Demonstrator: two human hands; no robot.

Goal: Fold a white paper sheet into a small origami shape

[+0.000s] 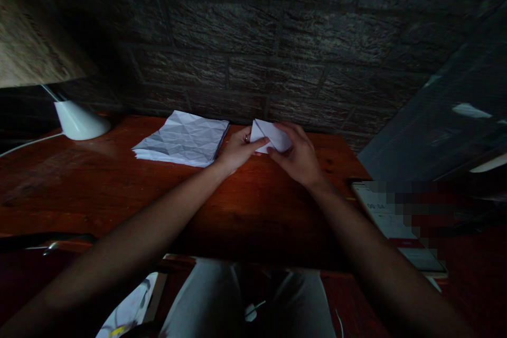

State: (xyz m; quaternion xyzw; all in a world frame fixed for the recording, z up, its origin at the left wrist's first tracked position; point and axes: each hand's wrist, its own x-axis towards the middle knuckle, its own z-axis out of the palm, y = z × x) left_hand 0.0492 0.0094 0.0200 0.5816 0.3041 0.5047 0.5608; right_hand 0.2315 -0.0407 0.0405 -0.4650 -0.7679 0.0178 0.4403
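A small folded piece of white paper (270,133) is held just above the far part of a reddish wooden table (119,185). My left hand (238,149) pinches its left edge, a ring showing on one finger. My right hand (297,154) grips the paper's right side, fingers curled over it and thumb underneath. Both hands are closed on the same piece. A stack of creased white paper sheets (184,139) lies flat on the table just left of my left hand.
A white lamp base (80,121) with a cord stands at the back left, under a lampshade (27,42). A dark brick wall (277,37) runs behind the table. A phone or tablet (392,222) lies at the right edge. My lap shows below.
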